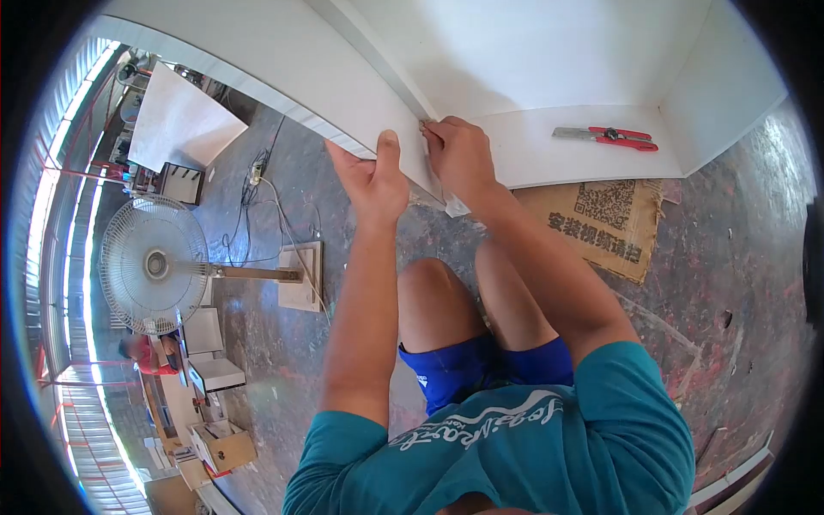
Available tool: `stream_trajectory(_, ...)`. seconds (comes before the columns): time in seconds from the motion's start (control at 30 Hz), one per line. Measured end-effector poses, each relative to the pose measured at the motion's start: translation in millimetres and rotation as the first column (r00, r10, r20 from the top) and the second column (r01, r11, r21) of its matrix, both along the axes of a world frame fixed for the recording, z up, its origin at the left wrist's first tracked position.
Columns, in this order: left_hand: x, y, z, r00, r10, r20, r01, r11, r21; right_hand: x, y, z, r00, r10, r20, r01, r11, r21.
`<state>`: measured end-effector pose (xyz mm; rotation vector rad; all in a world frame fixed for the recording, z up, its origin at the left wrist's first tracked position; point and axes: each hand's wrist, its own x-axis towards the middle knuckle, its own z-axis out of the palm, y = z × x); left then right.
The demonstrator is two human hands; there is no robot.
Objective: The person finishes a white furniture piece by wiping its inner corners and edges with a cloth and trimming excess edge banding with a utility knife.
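My left hand [376,182] grips the lower edge of a white panel [283,64], with the thumb on its face and the fingers partly hidden by the edge. Close by, my right hand [463,159] is closed in a pinch at the inner corner where the panel meets a white cabinet [549,129]. A tiny piece shows at its fingertips, too small to name. Below that hand hangs a small whitish scrap [456,207]. On the cabinet's inner board, to the right, lies a red utility knife [611,137] with its blade out.
A printed cardboard sheet [592,227] lies on the worn floor under the cabinet edge. To my left stand a fan [156,262] on a square base, with cables [257,176] nearby, and a pale board [184,120]. Farther back, a person in red [154,354] is near some furniture pieces.
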<state>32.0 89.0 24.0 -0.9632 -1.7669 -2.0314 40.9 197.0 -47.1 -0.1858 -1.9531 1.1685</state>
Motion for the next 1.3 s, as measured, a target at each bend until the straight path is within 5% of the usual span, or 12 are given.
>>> stream_trajectory(0.07, 0.9, 2.2, 2.0, 1.0, -0.002, -0.028, 0.002, 1.0, -0.002, -4.2, 4.7, 1.2, 0.999, 0.019, 0.046, -0.019, 1.0, -0.008)
stream_trajectory(0.17, 1.0, 0.6, -0.8, 0.999, -0.013, -0.036, 0.012, 0.999, -0.031, -2.8, 7.8, 53.2, 0.969, 0.031, -0.246, -0.053, 0.995, -0.087)
stream_trajectory(0.27, 2.2, -1.4, -2.1, 0.999, -0.001, -0.052, 0.0, 1.0, -0.029, -3.2, 5.7, 28.0, 0.97, 0.011, -0.242, -0.028, 0.997, -0.067)
stream_trajectory(0.37, 2.7, -2.9, -3.5, 0.999, -0.03, -0.025, 0.03, 1.0, -0.003, -3.9, 1.4, -27.9, 1.0, 0.016, -0.001, -0.016, 0.997, -0.081)
stream_trajectory(0.47, -2.5, -1.7, -4.4, 0.998, -0.027, -0.057, 0.026, 1.0, -0.015, -0.7, 6.1, 15.3, 1.0, -0.006, -0.025, 0.006, 1.0, -0.012)
stream_trajectory(0.57, 1.4, -2.3, -5.9, 0.998, -0.004, -0.061, 0.003, 1.0, -0.015, -2.1, 6.5, 63.1, 0.946, 0.033, -0.322, -0.089, 0.983, -0.16)
stream_trajectory(0.8, 2.0, -1.5, -4.5, 0.996, -0.051, 0.071, 0.048, 0.998, 0.041, -0.1, -7.9, -33.7, 1.0, 0.008, -0.029, -0.013, 0.984, -0.179)
stream_trajectory(0.93, 2.4, -0.9, -2.7, 0.999, -0.021, -0.037, 0.02, 0.999, -0.035, 5.4, 6.9, 89.1, 0.996, 0.04, -0.081, -0.052, 0.987, -0.151)
stream_trajectory(1.0, 4.7, -1.7, -5.3, 0.998, -0.064, -0.006, 0.064, 0.998, -0.002, -2.9, 16.7, 153.6, 0.926, 0.054, -0.373, -0.073, 0.997, -0.037)
stream_trajectory(1.1, 1.7, -7.0, -9.5, 0.997, -0.076, -0.009, 0.076, 0.997, -0.023, -8.1, 16.0, 192.5, 0.872, 0.056, -0.486, -0.073, 0.997, -0.016)
stream_trajectory(1.3, 0.3, -5.0, -3.3, 0.999, -0.04, 0.023, 0.041, 0.999, -0.025, -1.1, 8.5, 50.7, 0.997, 0.028, -0.071, -0.029, 0.999, -0.022)
